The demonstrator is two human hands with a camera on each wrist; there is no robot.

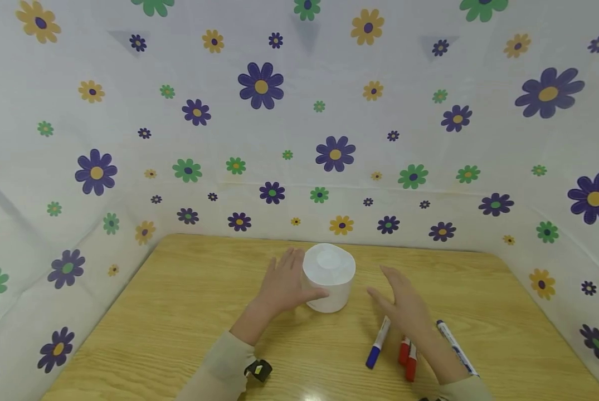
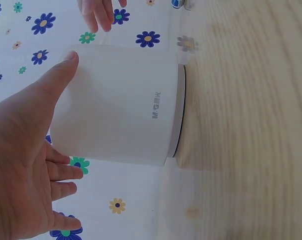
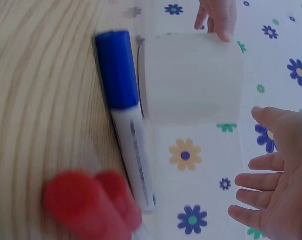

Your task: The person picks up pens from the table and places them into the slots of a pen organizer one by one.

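Here, markers point(image 1: 408, 351) beneath right hand point(image 1: 404, 309); cup point(image 1: 329, 277) beside.

One white cup point(image 1: 329, 277) stands on the counter point(image 1: 179, 312). Four markers lie there: one with a blue cap point(image 1: 377, 350), two with red caps point(image 1: 404, 351) point(image 1: 412, 362) side by side, and one more with a dark tip and a blue band point(image 1: 454, 346). Two hands are in view, a left hand point(image 1: 282, 284) and a right hand point(image 1: 404, 306).
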